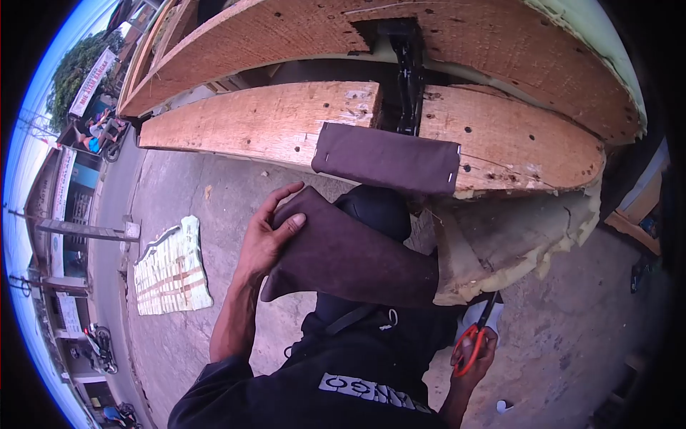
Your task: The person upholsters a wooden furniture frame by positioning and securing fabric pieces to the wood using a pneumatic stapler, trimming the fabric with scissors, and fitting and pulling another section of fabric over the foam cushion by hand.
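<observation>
Fabric (pixel 357 263) looks plain, dark purplish-brown; left fingers (pixel 291 227) pinch its edge, right fingers (pixel 490 341) clasp orange-handled scissors (pixel 484 318).

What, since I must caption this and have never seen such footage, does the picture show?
There is no machine here, just a person's two bare hands. The single picture comes from a camera worn on the head, looking forward and down. The left hand grips one end of a dark cloth; the right hand holds scissors with orange handles. Ahead is a wooden frame, with a dark patch apparently stapled on and ragged-edged pale padding beneath it. A pale striped panel lies on the ground.
</observation>
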`<state>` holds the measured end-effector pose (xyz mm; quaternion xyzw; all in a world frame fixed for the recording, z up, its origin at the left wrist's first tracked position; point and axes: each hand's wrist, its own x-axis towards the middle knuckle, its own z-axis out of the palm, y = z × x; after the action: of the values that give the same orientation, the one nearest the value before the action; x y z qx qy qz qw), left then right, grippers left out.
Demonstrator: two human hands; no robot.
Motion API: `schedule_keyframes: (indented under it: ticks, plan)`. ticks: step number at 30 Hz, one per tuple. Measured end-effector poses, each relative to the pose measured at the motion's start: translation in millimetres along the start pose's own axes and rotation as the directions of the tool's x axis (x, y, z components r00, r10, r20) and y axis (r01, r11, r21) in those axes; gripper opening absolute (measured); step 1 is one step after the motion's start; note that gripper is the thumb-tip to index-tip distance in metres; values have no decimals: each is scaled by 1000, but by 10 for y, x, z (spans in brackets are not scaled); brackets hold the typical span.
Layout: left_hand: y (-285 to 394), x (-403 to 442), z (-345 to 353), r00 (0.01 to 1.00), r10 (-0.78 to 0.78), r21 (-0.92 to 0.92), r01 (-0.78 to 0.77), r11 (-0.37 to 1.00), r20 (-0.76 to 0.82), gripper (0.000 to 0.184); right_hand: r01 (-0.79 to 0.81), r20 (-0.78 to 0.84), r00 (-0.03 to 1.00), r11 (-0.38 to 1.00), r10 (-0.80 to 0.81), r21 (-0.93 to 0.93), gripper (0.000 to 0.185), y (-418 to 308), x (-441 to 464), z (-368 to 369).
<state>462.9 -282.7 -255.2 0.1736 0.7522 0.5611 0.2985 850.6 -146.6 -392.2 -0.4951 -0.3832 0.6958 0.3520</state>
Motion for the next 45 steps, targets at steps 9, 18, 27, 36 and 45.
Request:
schedule_keyframes:
  ticks: [9,18,27,36,45]
  plan:
    - [485,119,-619,936,331,-18,-335,942,-119,31,-58,773,482,895,412,-442,52,-59,-345,719]
    - [336,74,-1130,965,232,161,-211,964,-122,27,2,923,166,936,347,-352,49,358,-479,1629]
    - [48,-203,-1371,994,94,451,-57,891,-60,23,-335,902,270,911,338,-241,49,666,-461,1603]
    - [87,-238,-1294,946,209,237,-150,960,-249,23,495,894,-6,778,448,-387,42,-239,76,1517]
    - [741,-507,-997,769,456,493,-212,844,-449,32,932,757,363,223,-542,-287,47,-185,279,1728]
